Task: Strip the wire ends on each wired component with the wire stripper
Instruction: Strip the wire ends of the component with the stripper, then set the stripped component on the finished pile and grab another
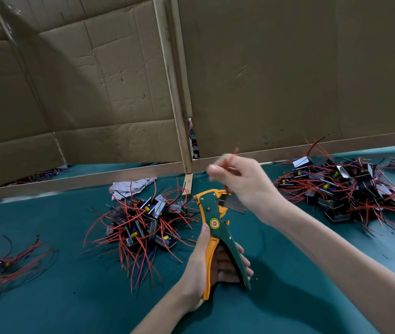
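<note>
Wire stripper [210,209] in left hand [195,268]

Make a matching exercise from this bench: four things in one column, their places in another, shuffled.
Things:
1. stripper
2. paper
3. red wire
4. loose wires

Places:
a. at the table's left edge
b. in the left hand
c. behind the middle pile
d. pinched by the right hand

Pairs: 1-b, 2-c, 3-d, 4-a.
</note>
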A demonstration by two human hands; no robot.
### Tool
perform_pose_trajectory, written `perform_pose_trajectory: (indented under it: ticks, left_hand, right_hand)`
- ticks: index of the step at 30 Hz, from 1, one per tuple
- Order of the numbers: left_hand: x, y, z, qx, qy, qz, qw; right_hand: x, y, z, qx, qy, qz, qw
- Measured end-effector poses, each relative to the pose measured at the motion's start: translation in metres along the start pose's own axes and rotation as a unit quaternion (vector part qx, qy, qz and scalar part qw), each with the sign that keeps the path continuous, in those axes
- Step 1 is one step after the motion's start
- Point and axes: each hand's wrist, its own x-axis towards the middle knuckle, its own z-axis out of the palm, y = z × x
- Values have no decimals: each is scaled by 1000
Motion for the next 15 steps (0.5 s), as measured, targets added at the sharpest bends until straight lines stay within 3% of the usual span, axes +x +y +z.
perform_pose_trajectory:
  ticks: [4, 6, 8, 10, 13, 15]
  left_hand:
    - [0, -1, 0, -9, 5, 4, 1000]
    - [0, -1, -1, -15, 7, 4, 1000]
    - [0, -1, -3, -23, 8, 3, 1000]
    - [2, -2, -4, -23, 8, 4, 1000]
    - [3, -3, -3, -18, 14, 11, 1000]
    - [3, -3, -4, -13, 14, 17, 1000]
  right_hand:
    - [50, -19, 48, 26, -31, 15, 999]
    - [66, -18, 63, 65, -96, 68, 991]
    - [73, -9, 65, 11, -173, 126, 977]
    - [73, 5, 55, -104, -184, 126, 969]
    - [72, 27, 16, -194, -50, 102, 974]
    - [73, 44, -21, -293, 105, 120, 943]
